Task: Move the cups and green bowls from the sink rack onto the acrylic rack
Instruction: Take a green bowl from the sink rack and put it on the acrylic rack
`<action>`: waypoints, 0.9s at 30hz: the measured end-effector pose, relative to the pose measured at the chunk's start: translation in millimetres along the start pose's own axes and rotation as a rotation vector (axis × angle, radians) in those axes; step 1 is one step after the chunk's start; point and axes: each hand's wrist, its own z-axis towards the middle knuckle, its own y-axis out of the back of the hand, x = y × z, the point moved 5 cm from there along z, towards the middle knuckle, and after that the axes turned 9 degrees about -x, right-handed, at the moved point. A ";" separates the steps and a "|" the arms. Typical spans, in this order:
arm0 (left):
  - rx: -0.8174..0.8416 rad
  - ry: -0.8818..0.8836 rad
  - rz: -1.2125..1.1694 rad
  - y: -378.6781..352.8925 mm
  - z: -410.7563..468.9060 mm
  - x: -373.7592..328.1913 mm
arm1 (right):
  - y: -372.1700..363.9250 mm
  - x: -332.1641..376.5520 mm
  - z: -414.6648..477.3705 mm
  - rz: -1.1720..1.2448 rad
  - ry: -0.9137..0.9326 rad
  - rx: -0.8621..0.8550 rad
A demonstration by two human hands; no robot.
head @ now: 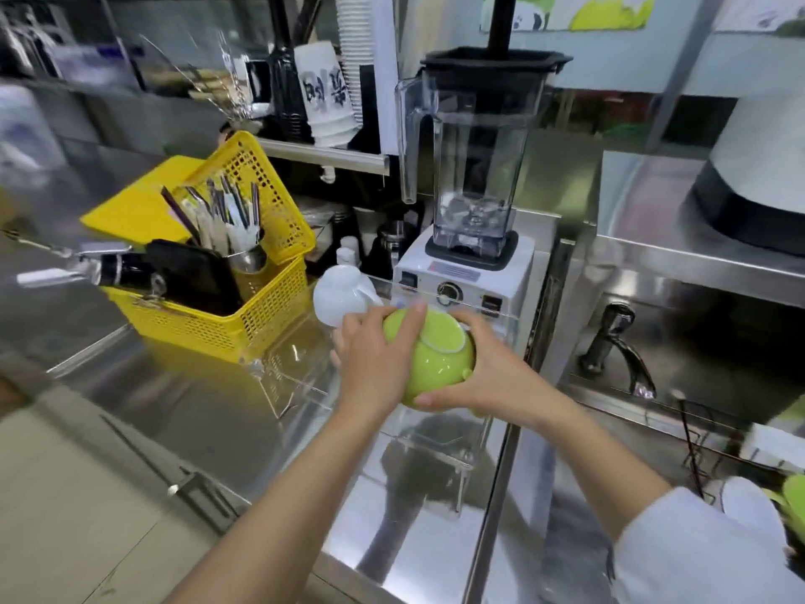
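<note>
Bowl, green, upturned — clasped from both sides, left hand spread over its near flank, right hand cupping the far one, held just over the acrylic rack in front of the blender. White cup already lies inverted at the rack's far end. Outstanding, by my judgement — a white cup and green ware in the sink rack at lower right, so roughly midway.

Both arms are stretched forward and inward, the forearms bare, a white sleeve seen on the right upper arm. The left hand is laid flat with fingers spread against the bowl. The right hand is cupped around its other side, thumb below, fingers curled over the top.
</note>
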 end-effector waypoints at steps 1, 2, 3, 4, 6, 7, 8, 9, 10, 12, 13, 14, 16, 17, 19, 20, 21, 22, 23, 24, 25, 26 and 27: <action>0.009 0.014 0.060 -0.7 -2.0 4.5 | -2.3 -0.9 0.2 -0.030 -0.007 0.020; 0.026 0.024 0.107 -2.8 -3.3 8.6 | -4.5 -1.8 0.2 -0.078 -0.002 0.033; 0.043 0.031 0.155 -5.2 -4.3 12.0 | -6.9 -2.4 0.3 -0.145 0.016 0.037; 0.056 0.042 0.196 -7.7 -4.2 16.1 | -9.4 -2.9 0.3 -0.220 0.043 0.036; 0.068 0.059 0.229 -10.4 -3.8 22.2 | -14.3 -2.7 -0.5 -0.346 0.096 0.028; 0.071 0.060 0.233 -11.6 -3.3 24.7 | -16.1 -3.1 -1.0 -0.392 0.108 0.026; 0.073 0.051 0.245 -13.0 -2.8 26.4 | -17.4 -4.0 -1.3 -0.435 0.112 0.029; 0.079 0.035 0.270 -14.8 -2.1 27.4 | -18.6 -5.4 -0.9 -0.476 0.112 0.038; 0.086 0.016 0.308 -16.3 -0.8 27.9 | -19.8 -7.4 0.0 -0.514 0.109 0.052; 0.101 -0.019 0.397 -17.5 1.6 27.5 | -20.9 -12.2 1.0 -0.570 0.089 0.086; 0.104 -0.037 0.434 -17.5 1.8 26.1 | -20.6 -14.0 0.7 -0.585 0.083 0.103; 0.098 -0.061 0.463 -17.1 1.6 22.7 | -19.2 -14.0 -0.9 -0.583 0.088 0.116; 0.061 -0.147 0.505 -16.2 -0.3 9.5 | -11.6 -9.2 -6.5 -0.489 0.116 0.101; 0.043 -0.207 0.511 -17.3 -2.1 -0.3 | -3.7 -6.8 -9.9 -0.408 0.125 0.063; 0.026 -0.322 0.473 -23.1 -7.7 -24.7 | 18.2 -6.9 -16.6 -0.272 0.136 -0.048; 0.032 -0.373 0.429 -27.8 -12.2 -37.8 | 31.0 -9.9 -20.6 -0.231 0.132 -0.100; 0.047 -0.420 0.373 -34.1 -17.6 -50.3 | 43.8 -14.6 -24.9 -0.194 0.122 -0.146; 0.068 -0.464 0.314 -42.0 -24.0 -62.4 | 57.2 -21.2 -29.5 -0.161 0.111 -0.187; 0.096 -0.500 0.259 -51.6 -31.3 -73.8 | 70.1 -29.4 -34.3 -0.140 0.104 -0.228; 0.131 -0.532 0.213 -62.9 -39.8 -83.9 | 82.9 -39.3 -40.0 -0.138 0.094 -0.270; 0.171 -0.564 0.181 -76.0 -49.6 -92.7 | 95.4 -50.6 -46.4 -0.138 0.074 -0.310; 0.216 -0.596 0.162 -90.8 -60.7 -100.1 | 107.8 -63.6 -54.0 -0.123 0.038 -0.351; 0.263 -0.622 0.152 -106.4 -72.6 -106.2 | 120.2 -77.3 -62.6 -0.097 -0.006 -0.397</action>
